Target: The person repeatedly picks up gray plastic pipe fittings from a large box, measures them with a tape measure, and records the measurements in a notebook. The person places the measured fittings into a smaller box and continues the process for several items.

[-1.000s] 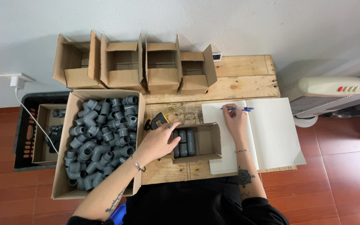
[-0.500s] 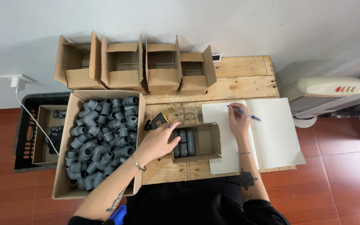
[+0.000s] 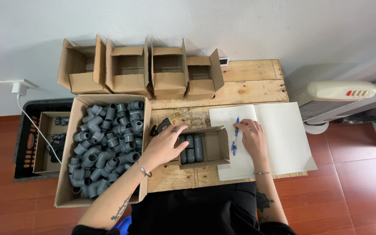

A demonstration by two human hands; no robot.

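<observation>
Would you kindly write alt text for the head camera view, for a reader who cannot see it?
Seen from above, a person's left hand rests on a small cardboard box holding grey pipe fittings, while the right hand lies on an open notebook beside a blue pen. A large box of grey fittings sits left on the wooden table.

Small box (image 3: 205,148) between big box of fittings (image 3: 105,139) and notebook (image 3: 279,135), four boxes (image 3: 144,72) behind
</observation>
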